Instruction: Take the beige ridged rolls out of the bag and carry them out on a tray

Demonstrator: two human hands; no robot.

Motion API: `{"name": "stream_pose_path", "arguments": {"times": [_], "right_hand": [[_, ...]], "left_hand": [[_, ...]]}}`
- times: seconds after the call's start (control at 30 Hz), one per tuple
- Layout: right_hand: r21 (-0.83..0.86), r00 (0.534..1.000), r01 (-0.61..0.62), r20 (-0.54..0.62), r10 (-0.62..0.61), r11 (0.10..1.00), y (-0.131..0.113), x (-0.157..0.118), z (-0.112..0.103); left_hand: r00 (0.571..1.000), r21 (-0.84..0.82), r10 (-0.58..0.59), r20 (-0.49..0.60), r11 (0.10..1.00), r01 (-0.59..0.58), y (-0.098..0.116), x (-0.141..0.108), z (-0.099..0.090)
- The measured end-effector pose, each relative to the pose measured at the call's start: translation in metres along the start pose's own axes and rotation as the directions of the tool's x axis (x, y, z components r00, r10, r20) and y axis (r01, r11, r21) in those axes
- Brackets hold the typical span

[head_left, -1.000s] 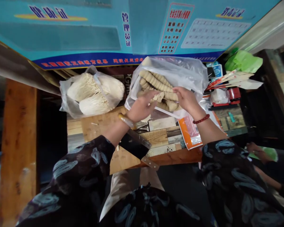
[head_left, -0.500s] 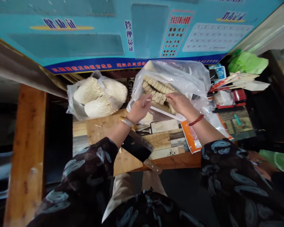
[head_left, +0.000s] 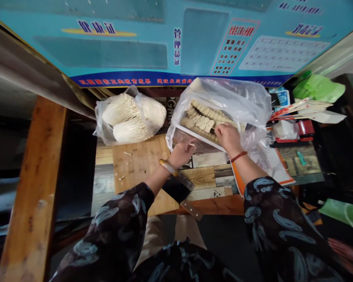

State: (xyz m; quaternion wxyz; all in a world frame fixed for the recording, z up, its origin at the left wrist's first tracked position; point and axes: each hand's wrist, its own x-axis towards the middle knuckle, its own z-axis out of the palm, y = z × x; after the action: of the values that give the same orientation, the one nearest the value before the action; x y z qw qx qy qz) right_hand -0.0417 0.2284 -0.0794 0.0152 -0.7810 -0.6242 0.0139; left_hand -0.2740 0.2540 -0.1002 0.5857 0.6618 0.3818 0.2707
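Note:
A white tray (head_left: pixel 197 138) inside a clear plastic bag (head_left: pixel 238 92) holds rows of pale, ridged food pieces (head_left: pixel 220 113). My right hand (head_left: pixel 229 138) is closed in a pinch at the right end of a skewer of pale pieces (head_left: pixel 204 123) lying over the others. Lower and to the left, my left hand (head_left: pixel 181 152) is curled shut in front of the tray; whatever its fingertips hold is too small to make out. Beneath the left wrist, a cleaver (head_left: pixel 176 188) lies across a wooden cutting board (head_left: pixel 138 156).
Left of the tray sits a bag of enoki mushrooms (head_left: pixel 129 117). At the right are red-marked paper sleeves (head_left: pixel 300 109), a green bag (head_left: pixel 319 88) and a red box (head_left: pixel 305 127). A blue notice board (head_left: pixel 102 74) stands behind. Another person's hand (head_left: pixel 345 250) shows at lower right.
My left hand has come away from the food pieces, down toward the tray's front edge. My right hand has moved slightly down, staying at the skewer's end. The view has shifted a little.

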Motion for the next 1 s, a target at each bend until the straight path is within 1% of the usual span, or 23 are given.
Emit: {"name": "stream_pose_path", "arguments": {"times": [0.07, 0.17, 0.27, 0.37, 0.43, 0.53, 0.63, 0.7, 0.8, 0.93, 1.0], "right_hand": [[0.105, 0.998, -0.025, -0.055, 0.031, 0.994, 0.001, -0.004, 0.001], [0.238, 0.99, -0.009, -0.134, 0.042, 0.971, 0.004, -0.012, 0.002], [0.365, 0.981, -0.006, -0.178, 0.076, 0.931, 0.005, -0.022, -0.001], [0.472, 0.974, -0.027, -0.184, 0.128, 0.881, 0.005, -0.035, -0.005], [0.528, 0.966, -0.052, -0.187, 0.175, 0.848, 0.004, -0.044, -0.007], [0.577, 0.951, -0.058, -0.218, 0.222, 0.815, 0.001, -0.057, -0.009], [0.6, 0.942, -0.041, -0.243, 0.231, 0.799, -0.003, -0.068, -0.011], [0.617, 0.94, -0.038, -0.246, 0.238, 0.786, -0.007, -0.076, -0.013], [0.651, 0.938, -0.026, -0.246, 0.243, 0.759, -0.012, -0.088, -0.016], [0.674, 0.948, -0.002, -0.234, 0.215, 0.739, -0.019, -0.105, -0.019], [0.668, 0.951, 0.014, -0.239, 0.197, 0.744, -0.021, -0.112, -0.019]], "left_hand": [[0.999, -0.026, -0.028, -0.02, 0.999, 0.027, -0.001, 0.0, -0.001], [0.996, -0.061, -0.081, -0.031, 0.995, 0.079, -0.007, 0.003, 0.0], [0.984, -0.18, -0.169, -0.052, 0.971, 0.157, -0.015, 0.009, 0.006], [0.951, -0.38, -0.309, -0.018, 0.882, 0.279, -0.017, 0.017, 0.013], [0.928, -0.489, -0.373, 0.009, 0.808, 0.329, -0.013, 0.023, 0.018], [0.904, -0.633, -0.428, 0.005, 0.698, 0.335, -0.005, 0.031, 0.021], [0.876, -0.714, -0.482, 0.012, 0.61, 0.345, 0.002, 0.036, 0.021], [0.866, -0.734, -0.499, 0.009, 0.585, 0.345, 0.005, 0.039, 0.019], [0.875, -0.787, -0.484, 0.032, 0.527, 0.321, 0.009, 0.045, 0.015], [0.88, -0.873, -0.446, 0.162, 0.35, 0.339, 0.012, 0.052, 0.012], [0.89, -0.906, -0.417, 0.182, 0.281, 0.317, 0.014, 0.053, 0.011]]}}
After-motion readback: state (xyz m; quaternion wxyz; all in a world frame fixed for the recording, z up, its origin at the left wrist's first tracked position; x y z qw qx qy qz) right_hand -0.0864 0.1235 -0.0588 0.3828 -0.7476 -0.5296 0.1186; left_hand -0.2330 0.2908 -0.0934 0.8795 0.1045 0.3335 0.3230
